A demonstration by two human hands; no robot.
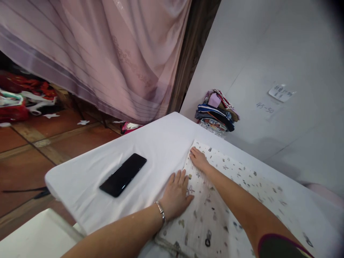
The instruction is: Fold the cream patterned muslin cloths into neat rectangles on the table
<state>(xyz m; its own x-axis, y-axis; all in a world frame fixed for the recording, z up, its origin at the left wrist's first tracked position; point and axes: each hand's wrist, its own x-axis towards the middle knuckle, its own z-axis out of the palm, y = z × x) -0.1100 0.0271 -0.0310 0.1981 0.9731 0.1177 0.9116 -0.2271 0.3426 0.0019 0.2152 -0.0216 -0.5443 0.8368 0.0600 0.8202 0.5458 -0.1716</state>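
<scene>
White patterned cloth point(209, 218) lies right of the phone point(123, 175); my feed shows the left hand point(176, 193) flat on it, thumb apart — right hand point(199, 160) on its far corner, pinching or not I can't tell — and, left of the phone, a red container point(13, 115) of blurred items point(9, 99)

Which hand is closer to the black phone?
The left. The left hand lies on the patterned cloth's edge, just right of the phone. The right hand is farther from it, near the cloth's far corner.
</scene>
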